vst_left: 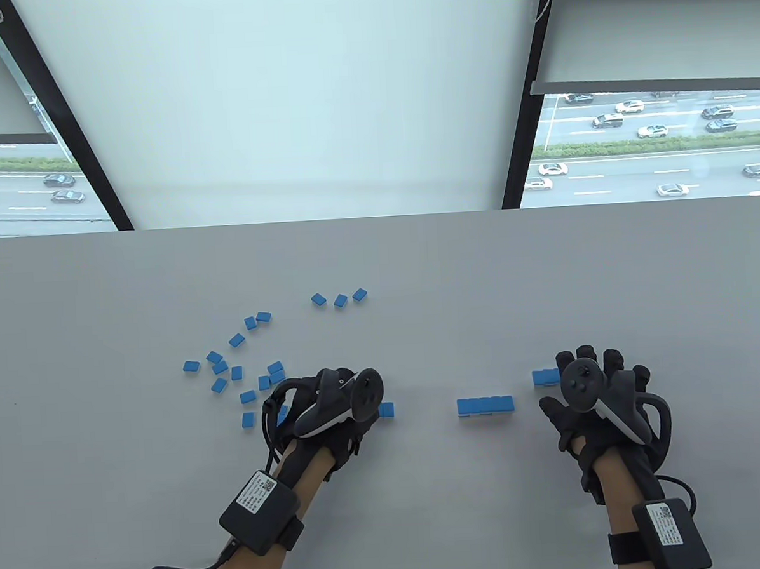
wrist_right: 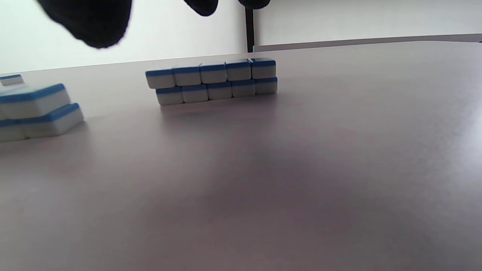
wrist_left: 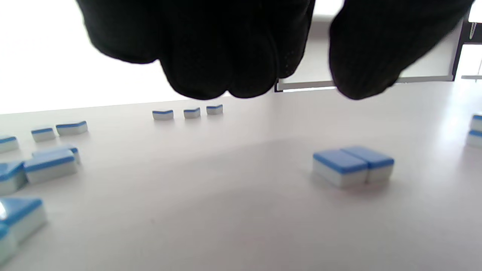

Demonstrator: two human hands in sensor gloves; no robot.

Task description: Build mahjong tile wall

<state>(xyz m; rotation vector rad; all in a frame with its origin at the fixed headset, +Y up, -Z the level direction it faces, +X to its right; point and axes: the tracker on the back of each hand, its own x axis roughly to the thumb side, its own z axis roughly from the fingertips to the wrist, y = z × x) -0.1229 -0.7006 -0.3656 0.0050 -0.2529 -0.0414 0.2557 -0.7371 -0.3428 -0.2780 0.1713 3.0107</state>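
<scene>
1. While the grey worktop (vst_left: 417,263) carries everything, the loose blue tiles (vst_left: 238,362) lie scattered on its left half.
2. A two-layer wall section (wrist_right: 212,81), five tiles long, stands alone mid-worktop; a shorter stacked group (vst_left: 546,376) sits by the right hand (vst_left: 592,394), whose fingers are spread flat, holding nothing.
3. The left hand (vst_left: 335,404) hovers over a pair of tiles (wrist_left: 353,165) with fingers drooping; whether it is loose or clenched I cannot tell.
4. Judging by this, sections are being gathered; next calls for pushing that pair toward the wall squarely.
5. Only the right wrist view shows the wall's two layers; the table view alone shows the scatter.
</scene>
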